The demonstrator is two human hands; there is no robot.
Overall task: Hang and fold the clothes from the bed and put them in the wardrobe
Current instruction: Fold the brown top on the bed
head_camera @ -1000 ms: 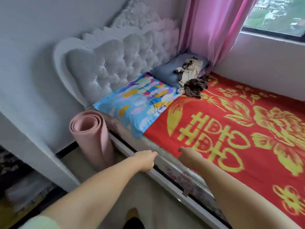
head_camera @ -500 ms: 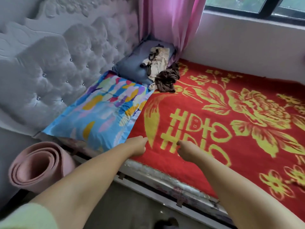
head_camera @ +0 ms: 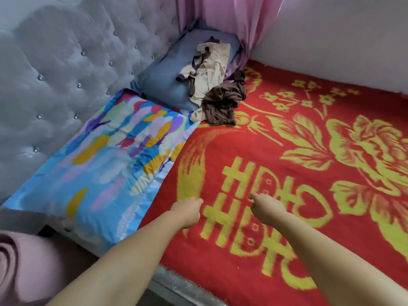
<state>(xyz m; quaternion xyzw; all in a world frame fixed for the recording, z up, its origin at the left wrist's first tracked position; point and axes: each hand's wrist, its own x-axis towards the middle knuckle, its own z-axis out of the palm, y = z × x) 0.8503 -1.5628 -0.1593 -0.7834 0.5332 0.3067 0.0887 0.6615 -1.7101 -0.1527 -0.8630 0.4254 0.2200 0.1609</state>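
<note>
On red blanket (head_camera: 309, 217): clothes (head_camera: 212, 85) by pink curtain (head_camera: 242, 23); hands (head_camera: 187, 212) curled, empty.

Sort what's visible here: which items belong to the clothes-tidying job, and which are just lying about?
Job: beige garment, brown garment, left hand, right hand.
Lying about: patterned pillow, blue pillow, red blanket, rolled pink mat, pink curtain.

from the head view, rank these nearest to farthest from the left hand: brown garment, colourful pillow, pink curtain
Measured from the left hand:
1. Colourful pillow, just to its left along the bed's near edge.
2. Brown garment, crumpled farther up the red blanket, beside the blue pillow.
3. Pink curtain, hanging in the far corner behind the clothes.
</note>
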